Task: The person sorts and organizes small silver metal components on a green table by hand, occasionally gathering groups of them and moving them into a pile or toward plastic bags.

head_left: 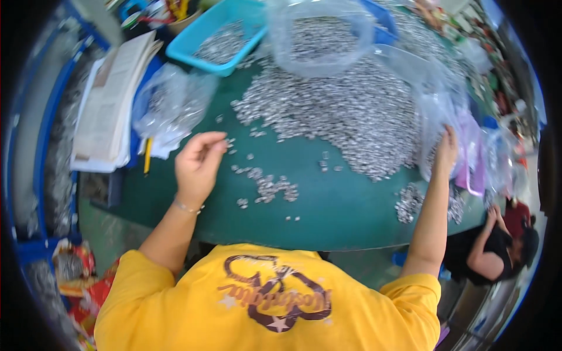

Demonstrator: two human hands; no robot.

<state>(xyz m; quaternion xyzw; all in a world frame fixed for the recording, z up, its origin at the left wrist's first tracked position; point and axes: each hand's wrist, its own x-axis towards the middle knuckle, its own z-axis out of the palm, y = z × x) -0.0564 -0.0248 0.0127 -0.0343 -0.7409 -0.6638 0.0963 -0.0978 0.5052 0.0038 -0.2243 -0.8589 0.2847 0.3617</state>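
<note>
My left hand is above the left part of the green table, its thumb and fingers pressed together in a pinch. Whatever is between the fingertips is too small to make out. Just to its right lie a few loose silvery metal pieces in a small cluster. At the right, the fingers of my right hand close on the side of a translucent plastic bag with metal pieces showing through it. A large heap of the same small pieces spreads between my hands and beyond them.
At the far side stand a light-blue tray of metal pieces and a translucent tub. Papers, a crumpled clear bag and a yellow pencil lie left. A small pile sits near my right forearm. Another person is at the right.
</note>
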